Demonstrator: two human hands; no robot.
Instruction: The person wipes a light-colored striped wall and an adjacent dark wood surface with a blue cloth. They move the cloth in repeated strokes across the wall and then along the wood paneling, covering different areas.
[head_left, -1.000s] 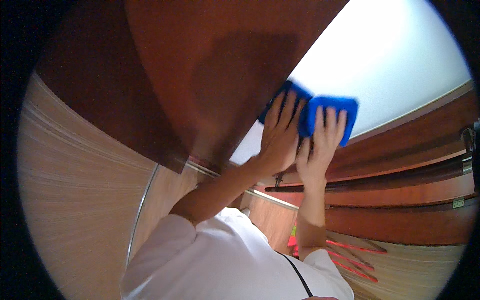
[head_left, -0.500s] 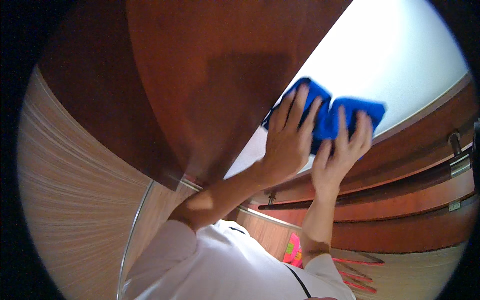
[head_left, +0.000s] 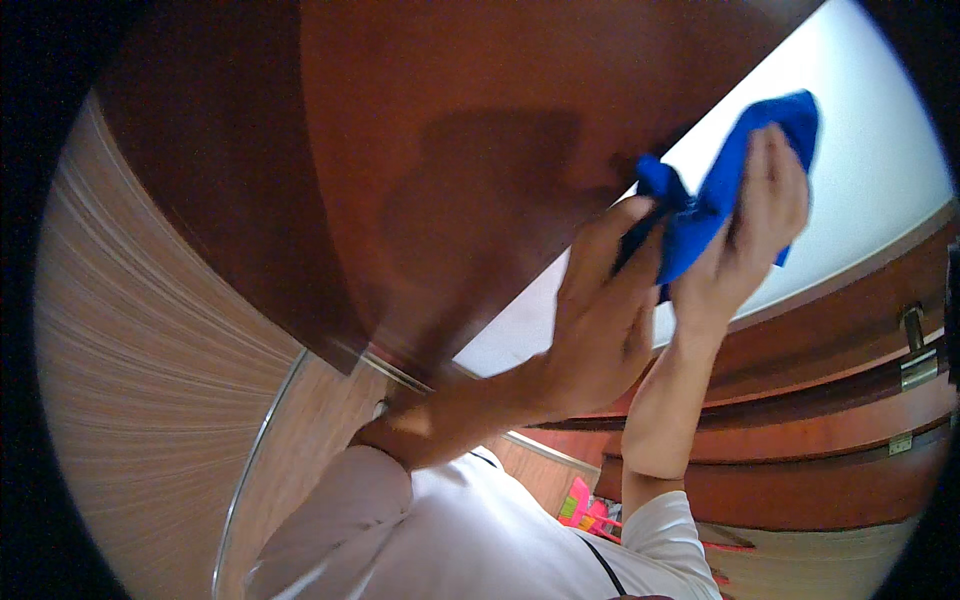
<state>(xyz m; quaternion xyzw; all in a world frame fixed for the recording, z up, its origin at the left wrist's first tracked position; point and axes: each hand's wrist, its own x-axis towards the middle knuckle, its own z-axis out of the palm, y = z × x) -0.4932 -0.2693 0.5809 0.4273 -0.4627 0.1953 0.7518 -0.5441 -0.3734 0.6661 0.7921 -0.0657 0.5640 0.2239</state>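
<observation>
A blue cloth (head_left: 705,220) is bunched between my two hands, in front of a white panel (head_left: 870,150). My right hand (head_left: 755,220) lies over the cloth's right part, fingers together and pointing up, the cloth spreading past the fingertips. My left hand (head_left: 605,310) grips the cloth's left end, where a small crumpled tip sticks up beside the thumb and fingers. Part of the cloth is hidden behind both hands. Whether it touches the panel at every point I cannot tell.
A reddish-brown wooden panel (head_left: 450,60) slants along the white panel's left edge. A dark door handle bar (head_left: 910,325) is on the brown door at right. Wood-grain panelling (head_left: 150,380) curves at left. Bright pink items (head_left: 590,510) lie low near my right arm.
Both hands have moved up and right. The cloth, spread under both sets of fingers before, is now bunched at the left and stretched upward under my right hand.
</observation>
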